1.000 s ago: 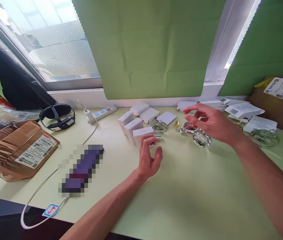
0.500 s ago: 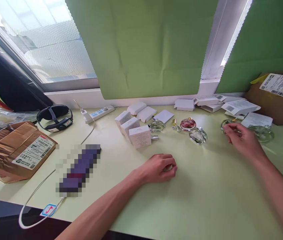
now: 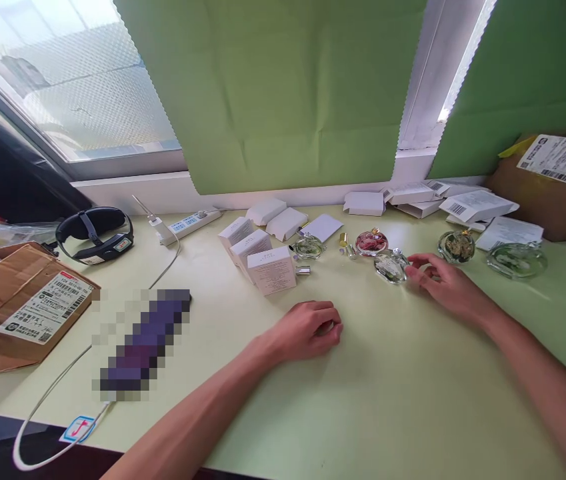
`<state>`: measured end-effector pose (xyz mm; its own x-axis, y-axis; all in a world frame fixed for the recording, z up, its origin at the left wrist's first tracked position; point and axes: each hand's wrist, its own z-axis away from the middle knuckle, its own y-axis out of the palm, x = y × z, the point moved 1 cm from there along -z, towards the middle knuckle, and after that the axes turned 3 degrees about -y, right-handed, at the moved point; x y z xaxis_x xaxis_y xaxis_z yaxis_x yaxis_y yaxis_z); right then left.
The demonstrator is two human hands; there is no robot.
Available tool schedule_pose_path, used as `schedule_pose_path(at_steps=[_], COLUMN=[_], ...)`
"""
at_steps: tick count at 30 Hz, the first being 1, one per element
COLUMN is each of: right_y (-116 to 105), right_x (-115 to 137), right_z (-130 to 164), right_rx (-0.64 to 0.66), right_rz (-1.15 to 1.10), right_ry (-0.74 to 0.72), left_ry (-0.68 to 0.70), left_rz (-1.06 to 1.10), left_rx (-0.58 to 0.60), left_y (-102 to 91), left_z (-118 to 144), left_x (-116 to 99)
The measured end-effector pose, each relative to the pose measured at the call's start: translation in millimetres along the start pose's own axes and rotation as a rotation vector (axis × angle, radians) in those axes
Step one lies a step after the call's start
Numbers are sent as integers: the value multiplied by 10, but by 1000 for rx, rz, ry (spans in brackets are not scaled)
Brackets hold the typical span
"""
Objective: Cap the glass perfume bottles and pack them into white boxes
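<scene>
My left hand (image 3: 310,330) rests on the table with its fingers curled in and nothing visible in them. To its right, my right hand (image 3: 445,283) reaches forward, fingers slightly apart, the tips at the right edge of a clear glass perfume bottle (image 3: 391,267); whether they touch it I cannot tell. Just behind lies a red perfume bottle (image 3: 371,243). Beyond my right hand is a perfume bottle with a dark and gold pattern (image 3: 456,247), and a larger greenish one (image 3: 517,260) lies farther right. Another clear bottle (image 3: 309,247) sits near the white boxes.
Upright white cartons (image 3: 271,270) stand left of centre, beside a silver cap (image 3: 303,270). A gold cap (image 3: 343,239) lies farther back. Flattened cartons (image 3: 480,202) line the wall. At left are a phone (image 3: 147,340), cable, headset (image 3: 95,237), power strip (image 3: 190,227) and cardboard box (image 3: 37,300).
My right hand has moved left, away from the dark-and-gold bottle, to the clear bottle's edge. The dark-and-gold bottle is now uncovered. My left hand stays curled on the table. The view has shifted slightly.
</scene>
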<state>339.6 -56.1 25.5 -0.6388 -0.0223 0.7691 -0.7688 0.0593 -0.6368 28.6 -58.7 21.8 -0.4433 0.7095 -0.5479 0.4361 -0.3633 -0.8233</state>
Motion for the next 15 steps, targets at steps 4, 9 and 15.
schedule_pose_path(at_steps=[4,9,15], right_y=[118,122,76], right_x=[22,-48,5], right_z=[-17,-41,-4], right_rx=[-40,-70,84], right_rz=[147,158,-47], right_ry=[-3,19,27], left_ry=[-5,-13,-17], left_rz=[2,11,27], left_rx=[1,0,-18], left_y=[5,3,-5], left_z=[-2,-1,3], left_x=[7,4,-5])
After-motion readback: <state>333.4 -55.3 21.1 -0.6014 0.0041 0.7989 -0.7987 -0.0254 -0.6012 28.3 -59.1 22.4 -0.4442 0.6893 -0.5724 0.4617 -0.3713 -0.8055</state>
